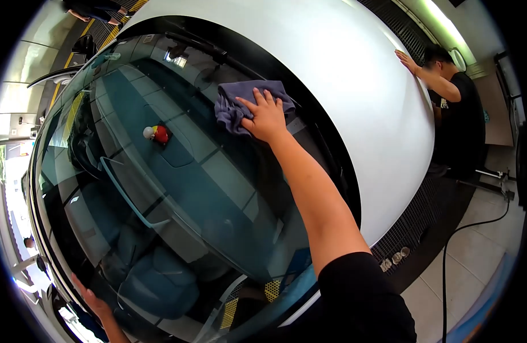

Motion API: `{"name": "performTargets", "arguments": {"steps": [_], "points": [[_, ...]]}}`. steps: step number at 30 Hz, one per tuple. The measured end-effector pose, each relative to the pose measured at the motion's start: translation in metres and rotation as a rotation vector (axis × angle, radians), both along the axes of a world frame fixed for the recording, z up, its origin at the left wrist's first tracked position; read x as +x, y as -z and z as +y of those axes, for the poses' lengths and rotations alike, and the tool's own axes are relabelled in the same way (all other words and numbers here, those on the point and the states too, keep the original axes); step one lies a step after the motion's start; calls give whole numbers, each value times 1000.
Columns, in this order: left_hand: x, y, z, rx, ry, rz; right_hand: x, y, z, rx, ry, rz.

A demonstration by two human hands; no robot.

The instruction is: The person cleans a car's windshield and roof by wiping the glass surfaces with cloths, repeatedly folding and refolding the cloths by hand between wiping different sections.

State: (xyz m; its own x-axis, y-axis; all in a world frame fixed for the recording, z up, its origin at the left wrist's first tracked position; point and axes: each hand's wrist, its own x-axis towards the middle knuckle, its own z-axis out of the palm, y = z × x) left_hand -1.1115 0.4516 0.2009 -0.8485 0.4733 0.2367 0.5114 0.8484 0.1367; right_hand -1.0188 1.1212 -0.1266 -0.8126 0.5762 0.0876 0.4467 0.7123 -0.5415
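My right hand [266, 117] presses a purple-grey microfiber cloth [232, 103] onto the upper middle of a car's windshield [217, 188]. Its fingers are spread over the cloth, which is bunched near the thumb. At the lower left, my left hand [92, 300] shows only in part, by the edge of the glass, with fingers stretched out and nothing in them. Just beyond the cloth runs a black wiper [217, 54] at the base of the windshield. Through the glass, a small red and white figure [157, 134] stands on the dashboard.
The white hood [326, 63] stretches away beyond the glass. At the right, a co-worker [458, 114] in black leans with a hand on the hood's edge. A black hose [446, 257] lies on the tiled floor. Part of another person [97, 8] shows at the top left.
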Motion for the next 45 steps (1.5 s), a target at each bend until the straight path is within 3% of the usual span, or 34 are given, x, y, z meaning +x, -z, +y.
{"name": "performTargets", "arguments": {"steps": [3,9,13,17,20,25,28,30,34,36,38,40,42,44,45], "points": [[15,-19,-54,-182,-107,94,6,12,-2,-18,24,79],[65,-31,-143,-312,-267,165,59,6,-23,-38,20,120],[114,-49,-200,-390,-508,157,127,3,-44,-65,39,83],[151,-56,-285,-299,-719,132,196,-2,-69,-132,167,-26],[180,-64,-300,-285,-890,72,253,5,-87,-128,237,-78],[200,-62,-346,-224,-948,4,340,-11,-137,-216,450,-220],[202,-58,-343,-17,-932,-8,395,-17,-166,-263,569,-266],[194,-35,-384,-22,-889,51,429,-8,-179,-369,679,-218],[188,-27,-373,162,-893,0,424,-31,-173,-1024,943,171],[194,-34,-351,147,-896,37,392,-70,-180,-1332,820,419],[202,-30,-339,72,-861,143,330,-144,-215,-1566,677,559],[218,-49,-271,287,-711,139,287,-192,-257,-1580,400,450],[242,-53,-203,747,-516,-40,248,-236,-318,-1501,328,287],[261,-60,-125,1503,-522,-463,222,-279,-383,-1512,-109,284],[269,-53,-103,2038,-100,-710,202,-318,-408,-1365,-567,199]]}}
